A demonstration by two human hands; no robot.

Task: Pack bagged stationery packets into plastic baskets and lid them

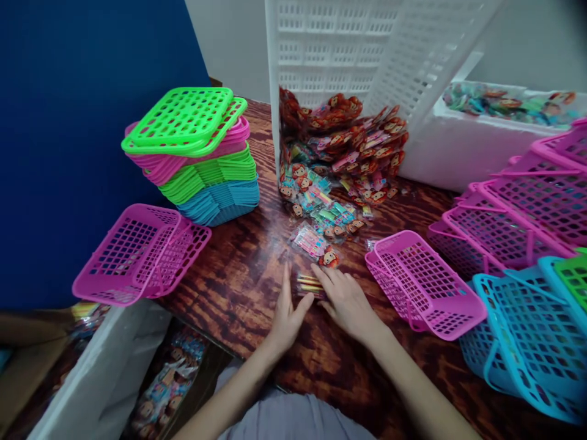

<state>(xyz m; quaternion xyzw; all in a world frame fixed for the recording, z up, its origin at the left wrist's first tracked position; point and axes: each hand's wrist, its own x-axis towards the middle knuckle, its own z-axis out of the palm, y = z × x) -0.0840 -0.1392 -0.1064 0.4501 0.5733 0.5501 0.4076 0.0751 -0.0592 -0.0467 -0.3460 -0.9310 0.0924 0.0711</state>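
Observation:
At the near middle of the dark wood-grain table [229, 299], a small clear packet of yellow sticks [310, 283] lies between my hands. My left hand [288, 311] grips its left side, fingers straight along the edge and thumb across the near corner. From the right, my right hand [342, 299] holds the packet with its fingers over the far and right edges. Just beyond it lies a clear packet with pink sticks and a doll's head [316, 244]. More doll packets [348, 146] spill out of a tipped white crate [339, 36].
Stacked green, pink and blue baskets [211, 189] stand at the left, behind a single pink basket [123, 256]. Another pink basket [426, 287] is at the right, beside blue baskets [532, 330] and more pink ones. A white foam box [440, 146] stands behind; another [105, 360] sits below left.

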